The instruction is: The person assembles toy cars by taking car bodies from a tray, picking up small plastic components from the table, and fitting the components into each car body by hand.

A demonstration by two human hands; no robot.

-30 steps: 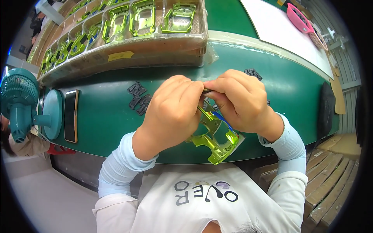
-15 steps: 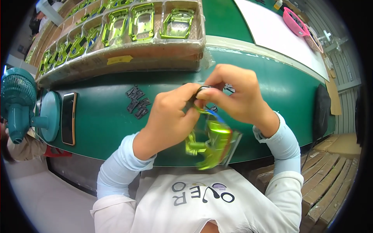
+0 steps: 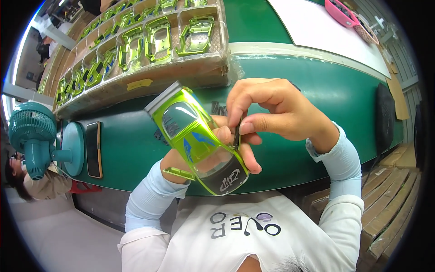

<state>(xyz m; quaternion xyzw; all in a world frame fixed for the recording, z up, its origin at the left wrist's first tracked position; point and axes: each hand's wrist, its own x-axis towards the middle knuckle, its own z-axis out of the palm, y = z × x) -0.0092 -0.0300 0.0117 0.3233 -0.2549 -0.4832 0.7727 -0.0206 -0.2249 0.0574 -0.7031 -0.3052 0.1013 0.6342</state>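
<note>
A shiny green toy car body (image 3: 183, 136) with blue side markings, a dark front panel and a grey spoiler is tilted in front of me. My left hand (image 3: 223, 134) is closed around it from behind and below, its palm largely hidden by the shell. My right hand (image 3: 283, 111) pinches a small black part (image 3: 237, 135) between thumb and forefinger, against the car body's right side. Whether that part is seated in the shell cannot be made out. Small black pieces (image 3: 219, 109) lie on the green table behind my hands.
A carton (image 3: 181, 70) of clear trays holds several green car bodies at the far left. On the left are a teal fan (image 3: 34, 131) and a phone (image 3: 94, 149). A white board (image 3: 326, 34) and pink basket (image 3: 340, 14) lie far right. Another person (image 3: 41, 181) sits left.
The car body has swung up from hanging below my hands and turned its outer side upward. My left hand has shifted behind it. My right hand still pinches at its edge.
</note>
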